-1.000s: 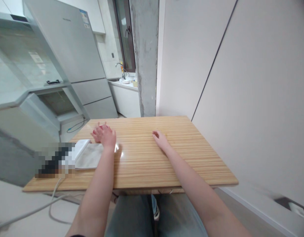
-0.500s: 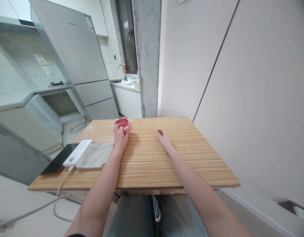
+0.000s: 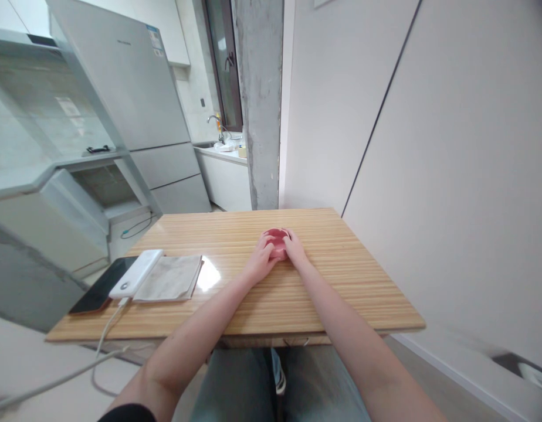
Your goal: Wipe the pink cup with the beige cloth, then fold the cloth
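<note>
A small pink bowl (image 3: pixel 278 251) with a glossy, wavy rim rests at the middle of the wooden table (image 3: pixel 350 281), or just above it; I cannot tell which. My left hand (image 3: pixel 259 261) grips its left side, fingers over the rim. On the opposite side my right hand (image 3: pixel 296 248) is closed around the rim, with the thumb towards the inside. The fingers partly cover the bowl, and whether the right hand holds anything else is hidden.
Left on the table lie a folded grey cloth (image 3: pixel 169 280), a white power bank (image 3: pixel 136 274) with a cable (image 3: pixel 104 340) plugged in, and a dark phone or tablet (image 3: pixel 97 292). A pale wall (image 3: pixel 420 176) stands to the right. Kitchen units and a fridge (image 3: pixel 121 88) are behind.
My left hand has brought the pink bowl from the back left to the table's middle. My right hand, apart from it earlier, now grips its right side. A bright reflection shows beside the cloth.
</note>
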A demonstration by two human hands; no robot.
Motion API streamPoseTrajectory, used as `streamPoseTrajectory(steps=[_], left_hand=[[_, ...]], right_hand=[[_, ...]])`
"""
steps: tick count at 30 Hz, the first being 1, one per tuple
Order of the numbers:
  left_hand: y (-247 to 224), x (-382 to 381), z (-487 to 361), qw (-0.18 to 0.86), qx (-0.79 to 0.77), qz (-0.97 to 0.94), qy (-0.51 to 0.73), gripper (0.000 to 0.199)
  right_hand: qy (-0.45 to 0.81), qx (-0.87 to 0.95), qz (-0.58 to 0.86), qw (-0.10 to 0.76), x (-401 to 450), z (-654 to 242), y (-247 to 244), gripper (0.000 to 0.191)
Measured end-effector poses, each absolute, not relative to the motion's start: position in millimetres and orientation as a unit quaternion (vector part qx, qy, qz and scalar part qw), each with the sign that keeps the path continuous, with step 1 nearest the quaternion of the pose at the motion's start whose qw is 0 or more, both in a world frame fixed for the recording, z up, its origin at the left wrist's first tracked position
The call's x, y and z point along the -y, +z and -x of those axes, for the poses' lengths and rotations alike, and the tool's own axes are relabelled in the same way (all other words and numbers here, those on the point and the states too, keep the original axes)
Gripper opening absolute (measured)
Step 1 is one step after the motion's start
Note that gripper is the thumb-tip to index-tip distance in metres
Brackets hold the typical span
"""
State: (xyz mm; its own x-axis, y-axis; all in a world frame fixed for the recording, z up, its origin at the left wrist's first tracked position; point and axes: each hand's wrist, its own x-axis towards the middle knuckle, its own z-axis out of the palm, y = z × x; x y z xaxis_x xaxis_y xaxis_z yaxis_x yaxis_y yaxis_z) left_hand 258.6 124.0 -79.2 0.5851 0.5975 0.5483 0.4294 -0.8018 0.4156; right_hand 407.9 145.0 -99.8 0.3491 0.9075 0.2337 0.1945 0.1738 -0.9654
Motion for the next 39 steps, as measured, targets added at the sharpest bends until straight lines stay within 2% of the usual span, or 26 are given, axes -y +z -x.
streamPoseTrajectory(steps=[4, 9, 13, 17, 19, 21, 24, 28, 30, 33, 35, 39], left_hand=[[-79, -122, -261, 0.13, -0.291, -0.883, 0.344, 0.011], [-57, -120, -239, 0.111, -0.312, -0.885, 0.327, 0.041], [-31, -117, -155, 0.044, -0.531, -0.78, 0.327, 0.044], [-27, -107, -53, -0.072, -0.708, -0.676, 0.191, 0.042], [-35, -103, -26, -0.058, -0.729, -0.675, 0.096, 0.037], [-46, -101, -24, -0.047, -0.716, -0.695, 0.051, 0.035], [-61, -99, -54, -0.046, -0.669, -0.737, 0.086, 0.037], [-68, -98, -97, 0.025, -0.556, -0.816, 0.154, 0.035], [-66, -98, -101, 0.001, -0.571, -0.802, 0.176, 0.036], [-62, -102, -89, -0.029, -0.675, -0.716, 0.178, 0.042], [-59, -105, -77, 0.026, -0.726, -0.673, 0.142, 0.044], [-44, -109, -79, 0.147, -0.702, -0.691, 0.089, 0.029]], right_hand=[[0.306, 0.471, 0.575, 0.595, -146, -408, -104, 0.038], [0.313, 0.461, 0.579, 0.596, -149, -412, -108, 0.036], [0.317, 0.455, 0.581, 0.596, -154, -414, -113, 0.035], [0.313, 0.45, 0.579, 0.603, -158, -416, -117, 0.032], [0.309, 0.452, 0.577, 0.606, -159, -416, -118, 0.03], [0.304, 0.455, 0.578, 0.606, -159, -417, -118, 0.03], [0.3, 0.456, 0.581, 0.604, -158, -417, -115, 0.033], [0.296, 0.458, 0.588, 0.598, -156, -418, -113, 0.035], [0.295, 0.459, 0.591, 0.594, -155, -418, -112, 0.035], [0.303, 0.463, 0.584, 0.594, -154, -418, -112, 0.035], [0.307, 0.454, 0.585, 0.598, -152, -417, -109, 0.038], [0.242, 0.437, 0.594, 0.63, -143, -419, -94, 0.046]])
